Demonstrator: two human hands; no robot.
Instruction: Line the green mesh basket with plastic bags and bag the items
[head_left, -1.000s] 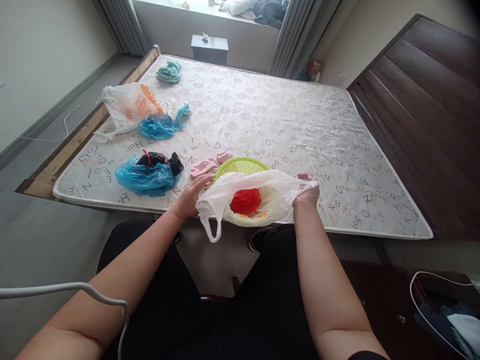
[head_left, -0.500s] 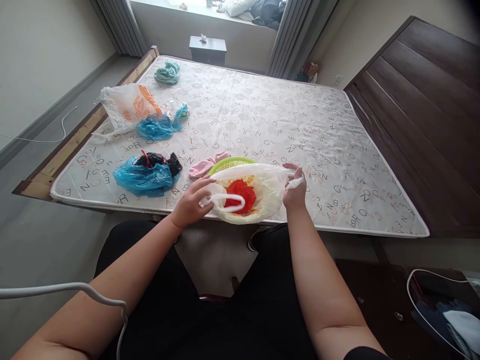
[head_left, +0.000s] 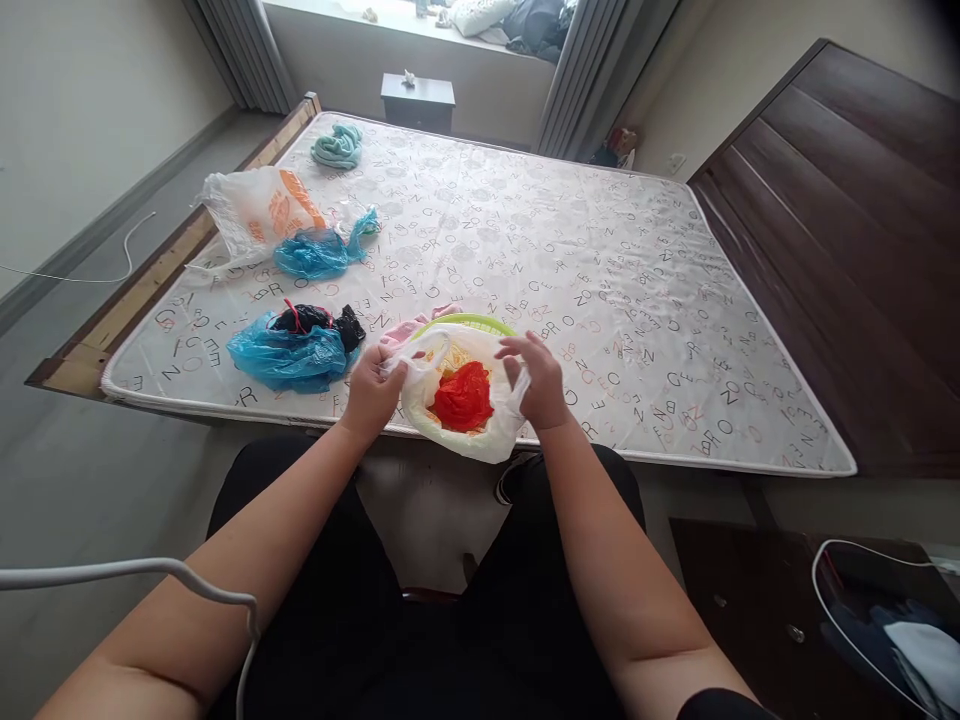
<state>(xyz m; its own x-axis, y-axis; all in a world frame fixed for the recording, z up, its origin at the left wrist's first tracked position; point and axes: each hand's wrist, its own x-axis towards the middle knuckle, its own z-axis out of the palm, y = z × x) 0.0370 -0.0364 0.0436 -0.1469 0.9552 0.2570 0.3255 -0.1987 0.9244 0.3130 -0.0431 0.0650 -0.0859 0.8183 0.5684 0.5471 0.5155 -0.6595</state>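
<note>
A white plastic bag (head_left: pixel 480 445) is spread wide near the front edge of the mattress. In its mouth lies a crumpled red plastic bag (head_left: pixel 465 397), with something yellowish around it. My left hand (head_left: pixel 373 392) pinches the white bag's left side. At the opposite side, my right hand (head_left: pixel 541 382) has hold of the bag's edge, its fingers bent and partly apart. Behind the bag shows the rim of a green basket (head_left: pixel 480 322), mostly covered. A pink cloth (head_left: pixel 401 331) lies beside the basket, partly hidden.
Left on the mattress (head_left: pixel 637 300) are a blue bag with a black bag (head_left: pixel 296 350), another blue bag (head_left: pixel 315 253), a clear bag with orange print (head_left: pixel 259 215) and a teal cloth (head_left: pixel 337 147). A white cable (head_left: pixel 150 572) crosses my left arm. The dark headboard (head_left: pixel 832 240) stands right.
My right hand has moved left, and my left hand slightly left. The white bag's mouth has opened more toward me, and its handle loop no longer hangs across the red bag.
</note>
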